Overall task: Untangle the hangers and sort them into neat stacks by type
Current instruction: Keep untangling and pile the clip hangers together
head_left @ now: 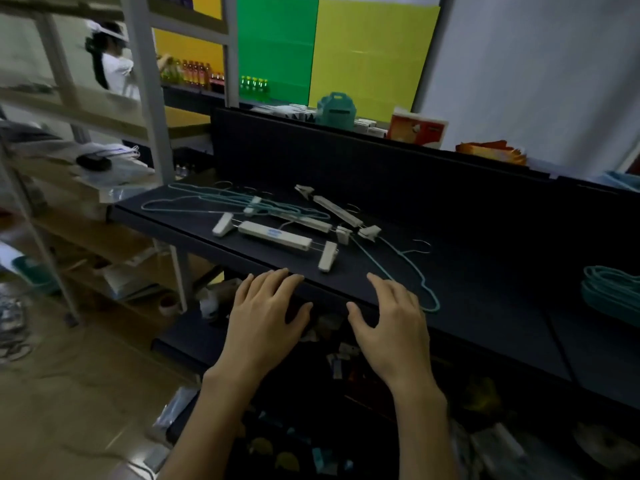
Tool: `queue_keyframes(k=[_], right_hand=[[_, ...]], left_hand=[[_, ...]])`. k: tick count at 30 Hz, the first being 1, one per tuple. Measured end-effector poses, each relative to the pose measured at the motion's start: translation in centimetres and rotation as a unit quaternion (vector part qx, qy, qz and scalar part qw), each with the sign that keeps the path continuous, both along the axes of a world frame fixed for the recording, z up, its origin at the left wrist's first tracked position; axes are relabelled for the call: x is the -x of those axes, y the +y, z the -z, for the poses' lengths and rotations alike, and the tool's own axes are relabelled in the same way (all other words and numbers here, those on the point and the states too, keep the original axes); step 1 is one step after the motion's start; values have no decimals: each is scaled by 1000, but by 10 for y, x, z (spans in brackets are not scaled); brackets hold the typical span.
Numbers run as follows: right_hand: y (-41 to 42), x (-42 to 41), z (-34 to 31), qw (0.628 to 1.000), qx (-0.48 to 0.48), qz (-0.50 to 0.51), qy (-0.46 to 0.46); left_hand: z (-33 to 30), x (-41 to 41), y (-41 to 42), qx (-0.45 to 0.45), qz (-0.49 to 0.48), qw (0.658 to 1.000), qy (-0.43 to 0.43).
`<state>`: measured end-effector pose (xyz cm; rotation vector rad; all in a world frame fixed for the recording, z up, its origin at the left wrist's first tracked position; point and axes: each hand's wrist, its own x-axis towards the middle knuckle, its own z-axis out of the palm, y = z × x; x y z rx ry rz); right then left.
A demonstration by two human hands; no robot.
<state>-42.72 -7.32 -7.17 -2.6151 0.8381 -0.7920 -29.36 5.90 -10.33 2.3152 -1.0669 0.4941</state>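
1. The left hand (265,317) and the right hand (389,325) both hover at the near edge of the dark tabletop (485,289), fingers spread and relaxed, gripping nothing. Held this way, they look poised to reach into the heap rather than committed to any one piece.

2. The tangle sits toward the middle and left of the tabletop: thin teal wire hangers (214,200) lie criss-crossed with white clip hangers (275,236), the wires threading over and under the clip bars, which is why nothing can simply be lifted away.

3. The nearest clip hanger lies closest to the left hand, its end clip (327,256) pointing at the gap between the hands (probably the easiest piece to free first, since little seems to lie across it).

4. One teal wire hanger (403,268) trails out of the heap to the right, its shoulder passing just beside the right hand's fingertips (375,279); whether they touch it I cannot tell.

5. At the far right edge lies a neat stack of teal hangers (611,292), well apart from the tangle, so one type already has its place; no separate stack of clip hangers is visible yet.
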Motion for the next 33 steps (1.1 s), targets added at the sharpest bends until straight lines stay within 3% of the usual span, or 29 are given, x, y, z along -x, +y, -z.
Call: queue_keyframes(k=[14, 18, 23, 29, 33], right_hand=[[21, -156, -4, 998, 1, 35, -50], [2, -206, -6, 999, 6, 34, -7], [-12, -241, -8, 995, -55, 54, 59], [-13, -251, -21, 975, -148, 71, 147], [-3, -262, -21, 977, -126, 87, 147]], left_hand=[[5, -185, 39, 18, 20, 999, 29], [-6, -250, 26, 18, 12, 999, 28], [-22, -311, 14, 25, 11, 999, 20], [-48, -355, -7, -124, 80, 988, 54], [-55, -372, -27, -190, 140, 969, 71]])
